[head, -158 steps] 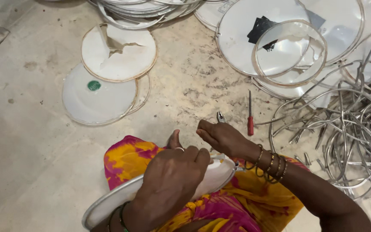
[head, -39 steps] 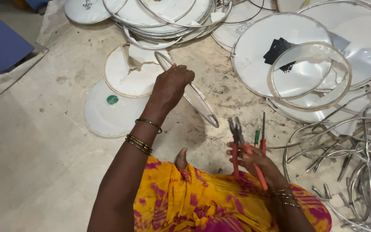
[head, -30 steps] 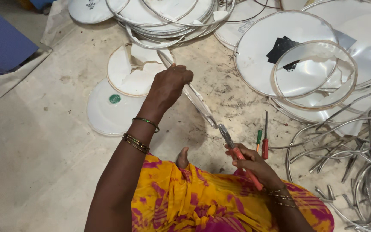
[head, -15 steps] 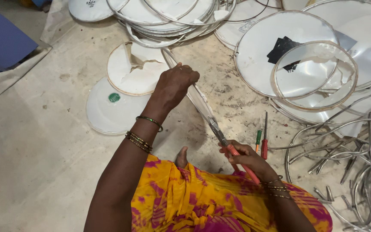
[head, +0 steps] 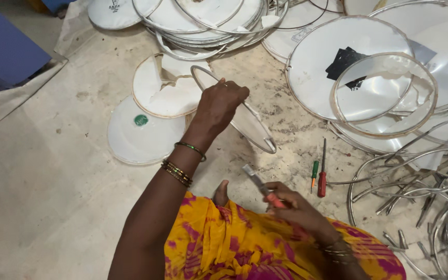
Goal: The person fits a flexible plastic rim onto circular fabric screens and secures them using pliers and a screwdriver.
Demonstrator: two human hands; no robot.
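My left hand (head: pixel 223 102) is stretched forward and grips the rim of a round white drum skin in a metal hoop (head: pixel 250 123), held tilted on edge above the floor. My right hand (head: pixel 294 205) is low, near my knee, shut on pliers with orange handles (head: pixel 261 187); the jaws point up and left, a short way below the hoop's near end and apart from it. I sit on the floor in yellow and pink cloth (head: pixel 234 243).
Two screwdrivers, green (head: pixel 313 173) and red (head: pixel 322 176), lie right of the pliers. Torn white skins (head: pixel 164 91) lie left, a stack of hoops and skins (head: pixel 208 18) at the back, large round skins (head: pixel 369 78) right, bent metal rods (head: pixel 431 192) far right.
My left hand lifted the hooped skin from my lap out over the floor. The pliers reached its near rim half a second ago and have now drawn back toward my knee.
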